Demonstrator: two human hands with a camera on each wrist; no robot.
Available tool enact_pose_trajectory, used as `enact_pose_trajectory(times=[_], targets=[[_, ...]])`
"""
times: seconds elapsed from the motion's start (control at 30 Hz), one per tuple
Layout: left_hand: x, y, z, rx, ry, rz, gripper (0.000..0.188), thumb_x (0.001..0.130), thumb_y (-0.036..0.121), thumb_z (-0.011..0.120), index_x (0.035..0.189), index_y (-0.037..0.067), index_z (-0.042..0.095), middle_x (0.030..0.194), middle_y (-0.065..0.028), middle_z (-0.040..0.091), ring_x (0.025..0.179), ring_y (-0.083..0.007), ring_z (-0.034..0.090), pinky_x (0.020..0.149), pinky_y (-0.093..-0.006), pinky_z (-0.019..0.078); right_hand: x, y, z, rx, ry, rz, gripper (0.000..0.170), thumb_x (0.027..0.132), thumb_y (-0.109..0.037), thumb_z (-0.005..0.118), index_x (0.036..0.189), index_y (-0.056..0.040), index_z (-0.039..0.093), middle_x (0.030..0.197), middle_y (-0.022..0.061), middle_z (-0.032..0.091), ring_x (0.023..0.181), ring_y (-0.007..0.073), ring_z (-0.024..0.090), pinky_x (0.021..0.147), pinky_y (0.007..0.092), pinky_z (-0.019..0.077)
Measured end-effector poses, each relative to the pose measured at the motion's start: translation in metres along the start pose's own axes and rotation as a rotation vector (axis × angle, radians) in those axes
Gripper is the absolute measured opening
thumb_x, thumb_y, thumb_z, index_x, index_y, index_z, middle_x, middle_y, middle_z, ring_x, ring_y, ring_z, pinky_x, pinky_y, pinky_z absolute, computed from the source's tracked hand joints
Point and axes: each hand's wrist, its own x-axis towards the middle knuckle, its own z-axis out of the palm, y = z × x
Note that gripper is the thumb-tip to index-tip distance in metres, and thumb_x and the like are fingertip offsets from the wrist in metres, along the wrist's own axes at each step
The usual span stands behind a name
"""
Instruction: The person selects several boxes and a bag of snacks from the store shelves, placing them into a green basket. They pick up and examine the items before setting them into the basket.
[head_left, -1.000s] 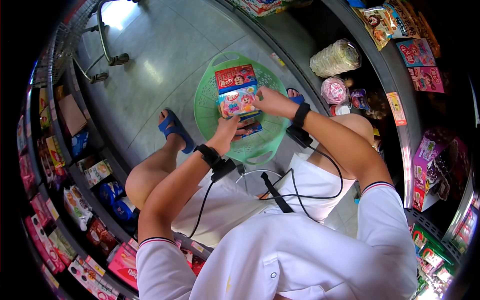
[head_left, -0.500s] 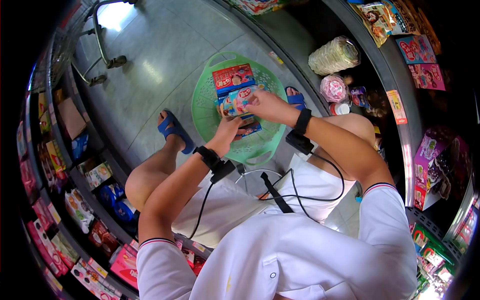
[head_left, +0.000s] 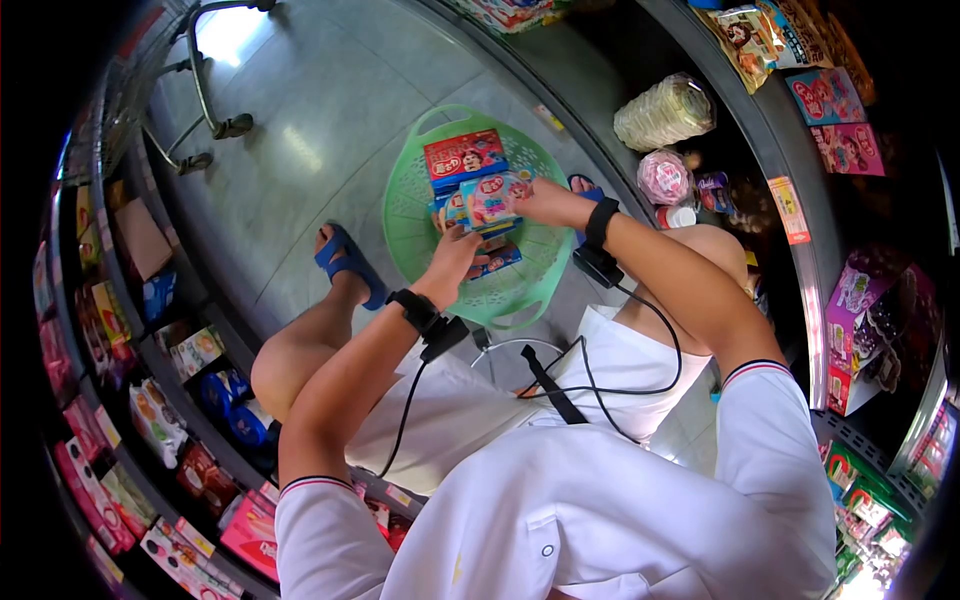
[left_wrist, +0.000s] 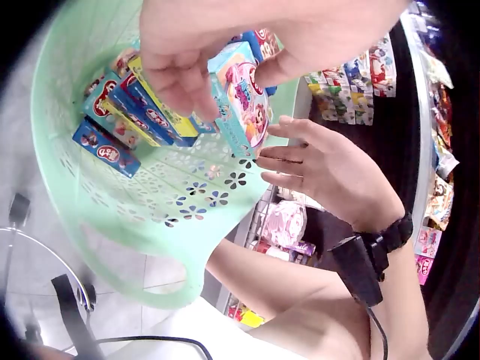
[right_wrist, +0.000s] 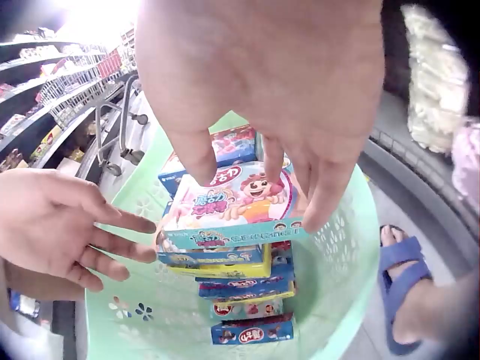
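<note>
A pink-and-blue snack box (head_left: 497, 196), printed with a cartoon figure, is above the other boxes in the green plastic basket (head_left: 403, 215). My right hand (head_left: 552, 203) holds it at the right side, thumb and fingers at its edges in the right wrist view. My left hand (head_left: 455, 262) is at its lower left; in the right wrist view the fingers (right_wrist: 101, 255) are outstretched with their tips right at the box's edge. A red-and-blue snack box (head_left: 466, 158) lies farther back. Several narrow boxes (right_wrist: 251, 331) stand in a row nearer me, partly covered by the held box.
The basket stands between my sandalled feet (head_left: 350, 262) on a grey tiled floor (head_left: 310, 110). Shelves of packaged snacks (head_left: 130, 380) run along the left, and more shelving (head_left: 745, 110) stands at the right. A wheeled metal frame (head_left: 205, 100) is at the back left.
The pink-and-blue box has turned and shifted a little to the right in the head view, uncovering more of a blue box at its left. My left hand has stayed nearly in place.
</note>
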Motion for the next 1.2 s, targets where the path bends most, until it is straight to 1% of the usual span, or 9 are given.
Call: enact_pose_trajectory(times=[0.13,0.23,0.33,0.63,0.73,0.83,1.03,1.13,1.2], targets=[[0.001,0.000,-0.004,0.029,-0.014,0.017,0.063,0.089,0.029,0.048,0.145,0.015,0.023,0.114,-0.0013,0.054,0.096,-0.0158,0.056,0.079,-0.0343,0.0438,0.021,0.018,0.005,-0.288,-0.110,0.010,0.056,0.082,-0.035,0.061,0.115,0.0088,0.052,0.104,0.0276,0.062,0.099,0.0332,0.062,0.084,0.0372,0.0482],[0.001,0.001,-0.006,0.025,-0.010,0.044,0.063,0.088,0.028,0.050,0.144,0.015,0.025,0.115,-0.0019,0.053,0.096,-0.0168,0.057,0.079,-0.0348,0.0444,0.010,-0.008,0.005,-0.200,0.006,0.249,0.074,0.080,-0.038,0.062,0.120,0.0199,0.039,0.111,0.0324,0.057,0.105,0.0368,0.059,0.088,0.0385,0.0464],[0.005,0.000,-0.007,0.014,0.013,0.050,0.061,0.088,0.026,0.052,0.142,0.014,0.028,0.116,-0.0021,0.053,0.096,-0.0176,0.058,0.078,-0.0354,0.0451,0.022,0.003,0.012,-0.192,0.059,0.225,0.083,0.078,-0.038,0.065,0.118,0.0260,0.031,0.113,0.0337,0.056,0.106,0.0392,0.058,0.089,0.0399,0.0461],[0.008,-0.008,-0.010,-0.080,0.146,0.053,0.050,0.086,0.030,0.056,0.128,0.009,0.038,0.117,-0.0061,0.051,0.100,-0.0214,0.058,0.078,-0.0382,0.0472,0.026,0.005,0.021,-0.103,0.085,0.064,0.060,0.080,-0.039,0.065,0.112,0.0092,0.051,0.106,0.0252,0.060,0.099,0.0308,0.060,0.082,0.0352,0.0471],[0.011,-0.006,-0.011,0.061,0.271,0.030,0.063,0.084,0.036,0.060,0.134,0.007,0.034,0.120,-0.0098,0.048,0.105,-0.0246,0.054,0.078,-0.0388,0.0479,0.025,0.005,0.022,-0.088,0.085,0.049,0.054,0.080,-0.037,0.065,0.109,0.0068,0.053,0.098,0.0205,0.062,0.091,0.0276,0.061,0.077,0.0342,0.0472],[0.045,-0.029,-0.016,0.323,0.617,0.101,0.072,0.082,0.039,0.063,0.137,0.007,0.031,0.123,-0.0130,0.045,0.107,-0.0263,0.050,0.077,-0.0378,0.0482,0.027,0.007,0.023,-0.083,0.066,0.041,0.053,0.080,-0.037,0.065,0.108,0.0065,0.054,0.088,0.0156,0.062,0.082,0.0242,0.060,0.072,0.0338,0.0463],[0.033,-0.013,-0.021,0.137,0.315,0.290,0.050,0.084,0.026,0.060,0.127,0.004,0.047,0.088,-0.0068,0.056,0.067,-0.0130,0.052,0.052,-0.0287,0.0424,0.032,0.015,0.028,-0.003,0.065,-0.023,0.051,0.080,-0.036,0.066,0.105,0.0068,0.054,0.082,0.0112,0.061,0.076,0.0198,0.057,0.068,0.0323,0.0455],[0.033,-0.014,-0.016,0.099,0.324,0.371,0.041,0.085,0.021,0.058,0.122,0.005,0.051,0.074,-0.0016,0.053,0.056,-0.0088,0.047,0.045,-0.0271,0.0361,0.027,0.014,0.031,-0.017,0.150,-0.049,0.050,0.080,-0.035,0.066,0.104,0.0069,0.054,0.080,0.0093,0.059,0.074,0.0180,0.056,0.066,0.0316,0.0449],[0.031,-0.012,-0.016,0.051,0.289,0.368,0.041,0.080,0.012,0.058,0.120,0.002,0.053,0.091,-0.0054,0.058,0.076,-0.0124,0.053,0.065,-0.0292,0.0441,0.024,0.011,0.028,-0.026,0.097,-0.044,0.051,0.080,-0.035,0.067,0.105,0.0068,0.053,0.081,0.0097,0.059,0.075,0.0183,0.056,0.067,0.0313,0.0451]])
